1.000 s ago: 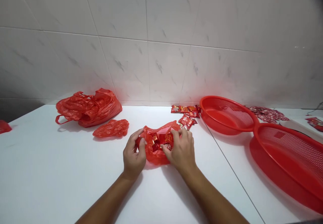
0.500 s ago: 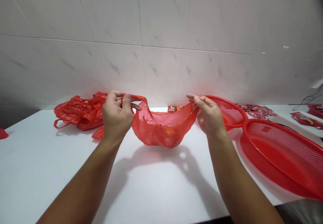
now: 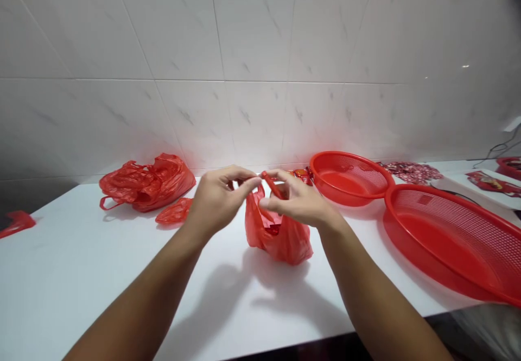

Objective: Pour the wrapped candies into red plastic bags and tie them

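A red plastic bag (image 3: 291, 241) hangs gathered just above the white table, its mouth upward and dark red packets partly showing inside. My left hand (image 3: 222, 198) is closed, its thumb and fingertips pinched together at the top of the bag's handles. On the other side, my right hand (image 3: 299, 198) is closed with a twisted handle strip running between its thumb and fingers. The two hands nearly touch at the fingertips. Behind the right hand, some small red snack packets (image 3: 302, 175) lie partly hidden.
A large crumpled red bag (image 3: 163, 184) and a smaller red bag (image 3: 174, 212) lie at the left. To the right stand a round red basket (image 3: 350, 198) and a larger one (image 3: 431, 266). Red-and-white packets (image 3: 413, 172) lie behind them, before the tiled wall (image 3: 260, 116).
My hands left the packets inside the bag, took its handles and spread them apart while lifting. Now they have come together, drawing the handles close above the bag.
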`<state>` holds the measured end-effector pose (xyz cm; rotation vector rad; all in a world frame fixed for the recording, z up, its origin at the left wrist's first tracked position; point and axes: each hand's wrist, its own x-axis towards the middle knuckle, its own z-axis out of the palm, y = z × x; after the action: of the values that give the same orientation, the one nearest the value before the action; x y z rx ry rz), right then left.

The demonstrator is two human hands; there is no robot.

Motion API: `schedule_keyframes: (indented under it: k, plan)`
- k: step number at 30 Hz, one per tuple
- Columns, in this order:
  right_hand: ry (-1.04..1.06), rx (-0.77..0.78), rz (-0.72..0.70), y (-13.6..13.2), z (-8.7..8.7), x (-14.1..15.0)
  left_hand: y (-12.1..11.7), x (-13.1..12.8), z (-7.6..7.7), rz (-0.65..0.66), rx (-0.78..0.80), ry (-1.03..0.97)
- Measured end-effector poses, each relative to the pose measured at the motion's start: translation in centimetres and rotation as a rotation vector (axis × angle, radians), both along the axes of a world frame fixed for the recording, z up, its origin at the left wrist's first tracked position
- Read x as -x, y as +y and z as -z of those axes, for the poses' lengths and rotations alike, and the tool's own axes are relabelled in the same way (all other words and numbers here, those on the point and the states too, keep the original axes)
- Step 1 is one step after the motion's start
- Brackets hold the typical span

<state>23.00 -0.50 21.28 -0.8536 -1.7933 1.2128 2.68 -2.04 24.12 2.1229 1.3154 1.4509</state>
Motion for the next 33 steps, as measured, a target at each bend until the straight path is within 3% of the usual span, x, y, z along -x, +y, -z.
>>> schedule_keyframes:
  k: [4,7,10,13,18,21,26,29,33]
  plan:
    - [-0.130,-0.085,-0.171,-0.3,0.2,2.0,-1.0,-3.4,-0.7,0.136,0.045,0.063]
    - [-0.130,-0.024,-0.178,-0.1,0.8,2.3,-1.2,-3.1,-0.5,0.159,0.127,0.132]
    - [0.022,0.131,-0.211,-0.1,1.8,1.7,-1.4,-1.2,1.0,0.127,0.212,0.188]
    - [0.107,0.210,-0.243,-0.5,3.1,1.2,-2.0,0.2,3.5,0.156,0.283,0.202]
    - [0.204,0.292,-0.105,-1.5,5.1,1.5,-3.1,-0.3,6.8,-0.010,0.145,0.026]
    - [0.279,0.332,-0.040,-1.8,5.6,1.0,-3.4,-0.9,7.7,0.005,0.034,-0.040]
    - [0.279,0.412,-0.135,-1.9,6.3,-1.0,-4.2,-1.7,8.8,0.087,-0.079,-0.135]
    - [0.279,0.380,-0.191,-2.1,6.2,-2.2,-4.9,-2.5,10.0,0.221,0.053,-0.213]
    - [0.137,0.243,-0.365,-2.6,5.3,-3.7,-4.8,-2.9,11.1,0.418,0.457,-0.279]
